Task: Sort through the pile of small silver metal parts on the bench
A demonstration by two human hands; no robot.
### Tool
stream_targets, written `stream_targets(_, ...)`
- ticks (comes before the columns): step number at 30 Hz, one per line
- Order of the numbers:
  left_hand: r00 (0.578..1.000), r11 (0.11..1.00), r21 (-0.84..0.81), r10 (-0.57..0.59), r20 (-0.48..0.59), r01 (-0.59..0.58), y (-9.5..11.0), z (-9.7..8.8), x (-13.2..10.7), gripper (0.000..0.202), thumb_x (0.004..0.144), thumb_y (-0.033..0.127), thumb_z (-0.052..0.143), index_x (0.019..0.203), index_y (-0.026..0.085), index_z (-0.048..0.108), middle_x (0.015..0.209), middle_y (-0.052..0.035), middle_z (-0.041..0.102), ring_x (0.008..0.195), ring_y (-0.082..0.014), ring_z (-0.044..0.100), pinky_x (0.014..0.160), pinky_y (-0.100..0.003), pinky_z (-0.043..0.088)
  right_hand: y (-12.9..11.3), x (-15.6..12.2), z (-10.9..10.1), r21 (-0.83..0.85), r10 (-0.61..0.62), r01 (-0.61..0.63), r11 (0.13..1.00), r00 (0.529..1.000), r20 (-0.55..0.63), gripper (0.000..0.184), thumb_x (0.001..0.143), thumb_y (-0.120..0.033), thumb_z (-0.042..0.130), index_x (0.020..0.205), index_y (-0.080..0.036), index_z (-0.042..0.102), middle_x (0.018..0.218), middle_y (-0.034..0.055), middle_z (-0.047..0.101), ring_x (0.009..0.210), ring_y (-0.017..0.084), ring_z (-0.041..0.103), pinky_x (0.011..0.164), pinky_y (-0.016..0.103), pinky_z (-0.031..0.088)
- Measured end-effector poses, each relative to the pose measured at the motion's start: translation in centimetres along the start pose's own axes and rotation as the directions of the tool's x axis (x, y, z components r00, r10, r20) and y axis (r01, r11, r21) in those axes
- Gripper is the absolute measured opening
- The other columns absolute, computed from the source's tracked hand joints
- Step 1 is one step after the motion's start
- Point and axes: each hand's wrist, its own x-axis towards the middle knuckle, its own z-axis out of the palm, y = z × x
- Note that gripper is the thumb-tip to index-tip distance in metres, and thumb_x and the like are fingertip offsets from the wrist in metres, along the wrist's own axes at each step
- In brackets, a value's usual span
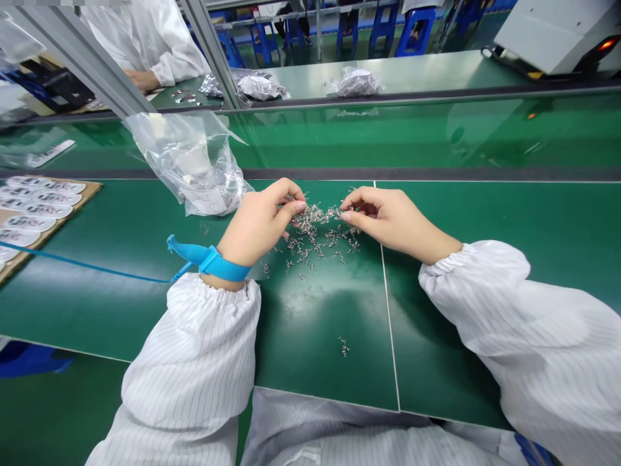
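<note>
Small silvery metal springs (313, 243), many tangled together, lie in a loose heap on the green tabletop. At the heap's left edge, my left hand (264, 220) has thumb and forefinger pinched on some of the springs; a blue wrist strap (220, 264) circles that wrist. From the right, my right hand (388, 219) pinches springs at the other side of the heap, and its fingertips partly hide them. A small separate cluster of springs (344, 347) lies nearer my body.
A clear plastic bag (198, 165) rests behind my left hand. White printed pieces lie on a cardboard sheet (92, 191) at left. The strap's blue cord (97, 262) crosses the table. Beyond the green channel sit bagged parts (356, 83), a co-worker's sleeve (169, 45) and a white machine (557, 32).
</note>
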Motion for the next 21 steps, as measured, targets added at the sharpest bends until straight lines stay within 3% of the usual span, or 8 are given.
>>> stream_targets(4, 1.0, 0.999, 0.041, 0.005, -0.021, -0.004, -0.2, -0.3, 0.2, 0.005, 0.085, 0.025, 0.052, 0.082, 0.023, 0.054, 0.071, 0.0034, 0.064, 0.058, -0.0126, 0.062, 0.052, -0.022, 0.043, 0.2, 0.0, -0.2, 0.061, 0.036, -0.037, 0.997, 0.999, 0.025, 0.011, 0.084, -0.029, 0.057, 0.087, -0.019, 0.057, 0.069, -0.0009, 0.063, 0.056, 0.011, 0.057, 0.056, 0.025, 0.045)
stream_targets(8, 1.0, 0.99, 0.137, 0.021, -0.012, -0.019, -0.2, -0.5, 0.4, 0.01, 0.088, 0.023, 0.046, 0.079, 0.022, 0.048, 0.066, 0.0041, 0.064, 0.055, -0.0116, 0.06, 0.057, -0.024, 0.041, -0.1, 0.0, -0.7, 0.006, 0.03, -0.03, 1.0, 0.999, 0.011, 0.01, 0.083, -0.027, 0.059, 0.082, -0.019, 0.054, 0.068, -0.0005, 0.061, 0.06, 0.012, 0.058, 0.057, 0.026, 0.045)
stream_targets(13, 1.0, 0.987, 0.159, 0.017, -0.015, -0.014, -0.4, -0.5, 0.5, 0.018, 0.09, 0.032, 0.046, 0.074, 0.022, 0.043, 0.064, 0.0036, 0.063, 0.057, -0.0129, 0.06, 0.057, -0.024, 0.04, -0.6, 0.0, -1.3, 0.004, 0.007, -0.008, 1.0, 0.999, 0.045, 0.006, 0.079, -0.018, 0.058, 0.083, -0.018, 0.054, 0.075, 0.0006, 0.061, 0.064, 0.012, 0.056, 0.06, 0.026, 0.045)
stream_targets(21, 0.999, 0.999, -0.013, -0.03, -0.021, 0.029, -0.9, -0.4, 0.3, 0.028, 0.081, 0.041, 0.06, 0.067, 0.022, 0.043, 0.063, 0.0017, 0.066, 0.058, -0.0154, 0.064, 0.054, -0.026, 0.045, -0.7, 0.1, -1.5, -0.001, 0.007, -0.007, 1.0, 0.996, 0.086, 0.005, 0.081, -0.022, 0.055, 0.082, -0.018, 0.057, 0.063, -0.0027, 0.056, 0.057, 0.009, 0.051, 0.056, 0.024, 0.041)
